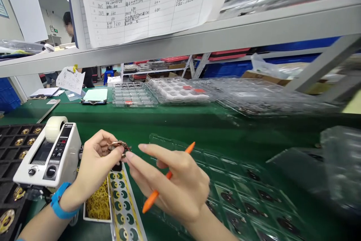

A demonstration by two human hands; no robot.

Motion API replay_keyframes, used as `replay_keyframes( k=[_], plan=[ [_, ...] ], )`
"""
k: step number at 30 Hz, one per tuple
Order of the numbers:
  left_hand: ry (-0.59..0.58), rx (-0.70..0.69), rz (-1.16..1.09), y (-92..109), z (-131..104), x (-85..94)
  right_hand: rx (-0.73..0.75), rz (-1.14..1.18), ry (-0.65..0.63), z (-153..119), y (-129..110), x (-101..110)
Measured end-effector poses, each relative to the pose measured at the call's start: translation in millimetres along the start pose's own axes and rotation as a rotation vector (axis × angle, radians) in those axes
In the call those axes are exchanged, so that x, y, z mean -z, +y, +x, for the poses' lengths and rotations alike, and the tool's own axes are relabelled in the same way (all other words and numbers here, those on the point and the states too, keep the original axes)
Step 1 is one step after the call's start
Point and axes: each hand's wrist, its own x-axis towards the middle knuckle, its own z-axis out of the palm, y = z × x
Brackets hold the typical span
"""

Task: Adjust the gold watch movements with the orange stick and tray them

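In the head view, the left hand [98,158] is closing thumb and fingers on the rim of a small metal part [120,145], which is sitting in the air above the bench [135,124], between the two hands. The pinch is probably sparing most of the part's edge so the other hand can get at it. The right hand [175,181] is hanging half open just to the right, its fingertips stretching toward the part; whether one is touching, I cannot tell. It is also gripping an orange stick [151,200] across its fingers, seemingly parked there to free the fingertips.

The part is showing nearly edge-on, its long axis running left to right and dipping slightly at the right; which face is front, I cannot tell. The stick is slanting from near left to far right.

The clear tray [222,165] is lying to the right, its compartments likely separating the dark pieces [227,197]. The tape machine [66,147], the box [97,220] of yellow bits [97,203] and the sheet [122,202] are standing or lying left, presumably for easy reach.
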Motion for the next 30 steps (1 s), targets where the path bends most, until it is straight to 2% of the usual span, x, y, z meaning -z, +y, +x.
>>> replay_keyframes(
  k=[3, 5, 8, 12, 19, 24, 30],
  plan=[
    [-0.05, 0.089, -0.118, 1.5, -6.9, -2.7, -0.019, 0.001, -0.044, 3.7, 2.3, 0.2],
    [-0.083, 0.094, -0.152, 1.5, -10.7, -4.2, -0.029, 0.042, -0.045, 5.9, 4.1, -0.7],
    [-0.087, 0.031, -0.136, 0.3, -14.5, -6.1, -0.037, 0.104, -0.042, 6.5, 5.7, -3.1],
    [-0.05, -0.07, -0.018, -2.9, -16.3, -8.4, 0.024, 0.119, -0.043, 4.5, 7.7, -6.1],
    [-0.003, -0.135, 0.066, -5.5, -16.7, -9.5, 0.12, 0.119, -0.072, 3.4, 13.4, -5.5],
    [0.005, -0.219, 0.178, -5.7, -15.8, -8.5, 0.112, 0.115, -0.082, 3.3, 14.3, -3.8],
    [0.013, -0.255, 0.189, -5.8, -17.1, -8.3, 0.085, 0.105, -0.034, 0.6, 11.4, -6.6]
  ],
)
